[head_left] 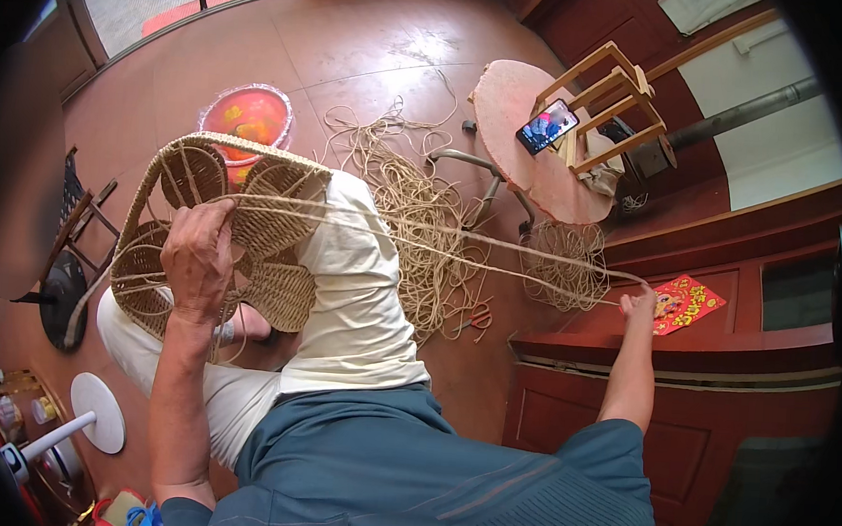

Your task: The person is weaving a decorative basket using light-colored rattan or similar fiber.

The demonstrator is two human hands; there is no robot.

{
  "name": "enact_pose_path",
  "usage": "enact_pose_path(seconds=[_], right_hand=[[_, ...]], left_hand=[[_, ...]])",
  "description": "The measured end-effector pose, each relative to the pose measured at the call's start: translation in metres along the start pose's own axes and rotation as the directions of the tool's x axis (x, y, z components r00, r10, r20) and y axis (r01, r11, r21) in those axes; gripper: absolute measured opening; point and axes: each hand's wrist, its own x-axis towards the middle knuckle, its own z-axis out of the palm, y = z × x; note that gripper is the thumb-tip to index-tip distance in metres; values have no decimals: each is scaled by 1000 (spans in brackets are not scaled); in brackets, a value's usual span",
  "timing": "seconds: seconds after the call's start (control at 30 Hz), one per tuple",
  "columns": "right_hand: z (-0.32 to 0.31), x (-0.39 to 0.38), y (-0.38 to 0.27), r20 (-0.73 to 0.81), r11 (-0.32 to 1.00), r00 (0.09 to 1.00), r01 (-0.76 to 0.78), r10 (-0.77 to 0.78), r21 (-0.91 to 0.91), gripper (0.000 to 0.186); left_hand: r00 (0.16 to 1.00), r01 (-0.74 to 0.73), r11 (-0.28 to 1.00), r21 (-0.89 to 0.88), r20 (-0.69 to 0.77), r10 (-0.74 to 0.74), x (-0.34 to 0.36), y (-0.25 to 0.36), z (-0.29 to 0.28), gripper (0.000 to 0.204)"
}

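We see a red tiled floor [356, 41] with a loose heap of rope [422, 235] spread beside a small round table [505, 115] that carries a propped phone [547, 127]. The woven wicker frame [222, 238] rests against our raised knee, and our left hand [196, 256] is closed over its rim. A taut strand [460, 236] runs from it to our right hand [640, 303], pinched shut around the end. In our judgement, slack cord trailing through the heap could snag, or the frame could twist off the knee under the pull.
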Motion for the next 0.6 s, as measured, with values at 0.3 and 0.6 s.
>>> enact_pose_path(seconds=[0.3, 0.6], right_hand=[[234, -368, 92, 855, 484, 323, 870, -406, -99, 26], [342, -643, 168, 740, -4, -473, 844, -478, 537, 22]], left_hand=[[998, 56, 998, -8, -40, -57, 1, 8, 15, 16], [974, 227, 973, -49, -15, -228, 6, 18, 13, 18]])
